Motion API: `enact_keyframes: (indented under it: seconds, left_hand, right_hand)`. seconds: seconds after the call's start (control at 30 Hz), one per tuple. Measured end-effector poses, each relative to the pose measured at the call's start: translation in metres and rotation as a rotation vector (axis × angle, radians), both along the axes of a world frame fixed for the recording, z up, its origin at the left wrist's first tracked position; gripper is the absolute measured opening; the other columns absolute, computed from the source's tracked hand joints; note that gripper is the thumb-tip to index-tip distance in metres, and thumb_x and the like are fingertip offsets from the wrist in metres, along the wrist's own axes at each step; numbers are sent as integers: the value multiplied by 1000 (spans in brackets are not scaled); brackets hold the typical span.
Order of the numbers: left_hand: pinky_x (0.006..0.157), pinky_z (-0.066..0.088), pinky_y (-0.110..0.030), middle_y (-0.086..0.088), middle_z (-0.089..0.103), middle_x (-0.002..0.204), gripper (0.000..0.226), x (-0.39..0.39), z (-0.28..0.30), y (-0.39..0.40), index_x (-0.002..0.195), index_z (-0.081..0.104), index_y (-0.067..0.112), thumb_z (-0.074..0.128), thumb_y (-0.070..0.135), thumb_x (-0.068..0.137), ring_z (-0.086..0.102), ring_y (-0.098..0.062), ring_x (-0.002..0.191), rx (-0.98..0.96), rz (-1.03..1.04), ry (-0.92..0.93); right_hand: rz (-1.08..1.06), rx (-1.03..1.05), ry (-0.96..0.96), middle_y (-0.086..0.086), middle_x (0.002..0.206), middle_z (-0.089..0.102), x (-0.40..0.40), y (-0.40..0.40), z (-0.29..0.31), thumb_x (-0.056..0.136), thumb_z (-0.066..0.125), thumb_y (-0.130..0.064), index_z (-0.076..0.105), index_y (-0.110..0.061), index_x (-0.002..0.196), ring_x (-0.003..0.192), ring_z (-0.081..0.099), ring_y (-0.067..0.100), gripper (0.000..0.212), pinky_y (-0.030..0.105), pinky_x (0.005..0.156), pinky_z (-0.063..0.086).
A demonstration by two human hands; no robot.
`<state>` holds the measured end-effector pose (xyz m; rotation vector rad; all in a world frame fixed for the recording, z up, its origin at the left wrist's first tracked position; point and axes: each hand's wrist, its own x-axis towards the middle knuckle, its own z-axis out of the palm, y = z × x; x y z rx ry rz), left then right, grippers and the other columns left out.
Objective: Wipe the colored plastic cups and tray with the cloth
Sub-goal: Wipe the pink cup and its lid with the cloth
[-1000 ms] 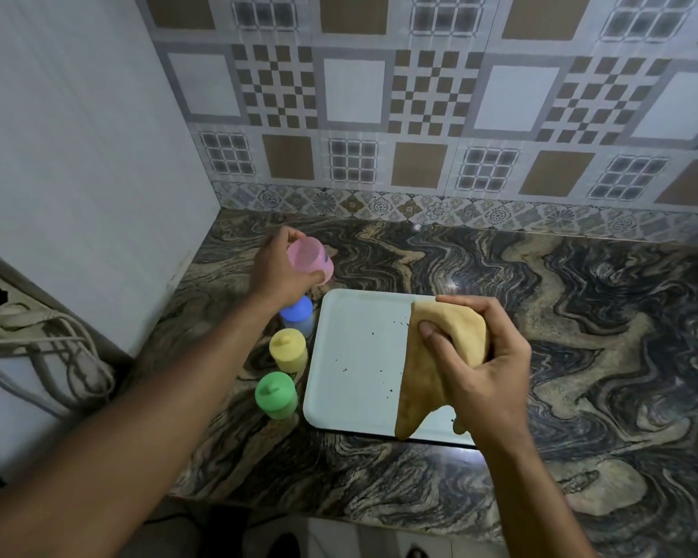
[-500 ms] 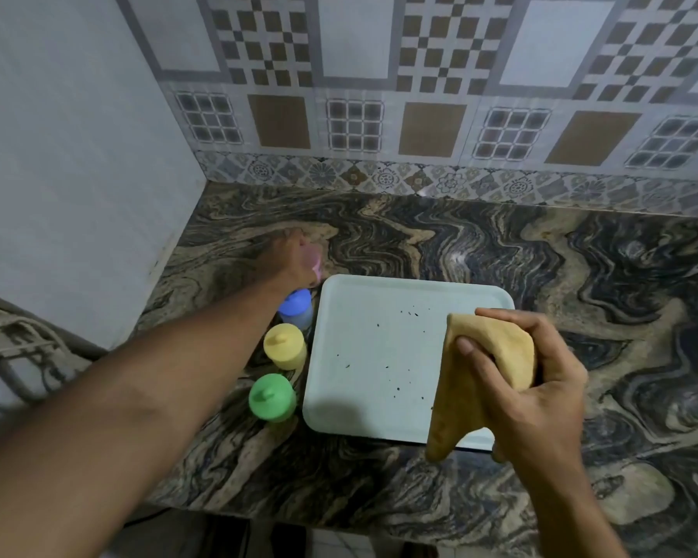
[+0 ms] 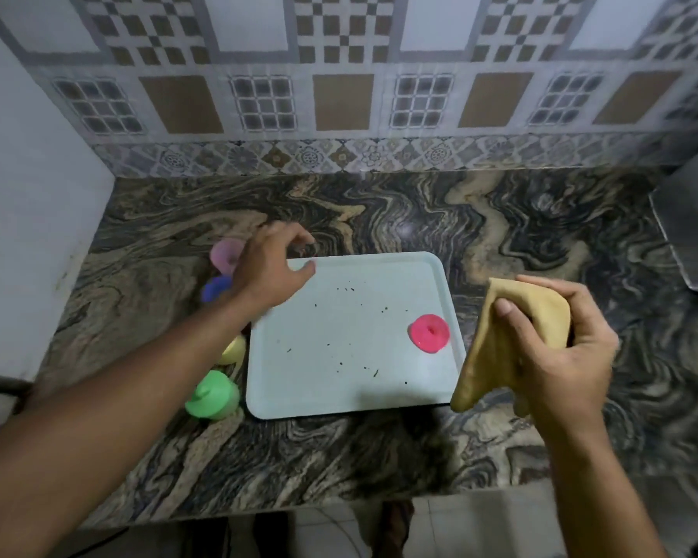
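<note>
head view: the right hand (image 3: 557,348) has its grip bunched around the tan cloth (image 3: 512,340), which hangs in a loose point just off the near right corner of the pale tray (image 3: 339,400). the left hand (image 3: 273,267) hovers over the tray's far left corner, grip loosely curled and holding nothing. beside that hand, on the counter (image 3: 339,457), four upturned cups line the tray's left edge: lilac cup (image 3: 225,253), blue cup (image 3: 215,287), yellow cup (image 3: 234,350), green cup (image 3: 212,394). a pink cup (image 3: 428,332) stands upturned on the tray, just left of the cloth. dark crumbs dot the tray. its long axis runs left to right, so i judge the cloth hand nearer for the next wipe.
</note>
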<state>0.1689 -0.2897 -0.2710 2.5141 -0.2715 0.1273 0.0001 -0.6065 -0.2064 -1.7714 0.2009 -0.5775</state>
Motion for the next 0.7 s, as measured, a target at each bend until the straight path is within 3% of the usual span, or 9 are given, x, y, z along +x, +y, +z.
enact_keyframes:
  seconds: [0.1,0.23,0.47,0.7]
  left_hand:
    - [87,53,-42,4,67,100,23,-38,-8,-50,104,70,22,72,32,84,64,-21,98,-26,-224,5]
    - [85,54,-40,5,68,97,20,-76,-33,-109,103,71,22,74,30,84,65,-18,92,-10,-374,38]
    - [79,53,-38,1,65,97,23,-99,-65,-170,100,69,20,77,31,81,63,-22,90,-86,-290,153]
    - [72,48,-35,-1,67,87,17,-92,-71,-187,92,65,23,77,34,87,61,-27,81,23,-165,162]
  right_hand:
    - [-50,3,10,-3,103,74,-13,-17,-5,89,85,-8,71,-17,107,96,67,8,25,36,90,55]
    - [-80,6,15,3,104,74,-29,-27,-9,88,86,-8,72,-11,108,96,68,9,26,30,88,56]
    - [-79,14,46,-1,105,76,-54,-33,-14,85,86,-3,74,-9,109,98,70,8,27,21,89,56]
    - [-66,21,82,-7,103,77,-72,-45,-14,84,86,-3,74,-12,108,97,71,4,28,17,87,55]
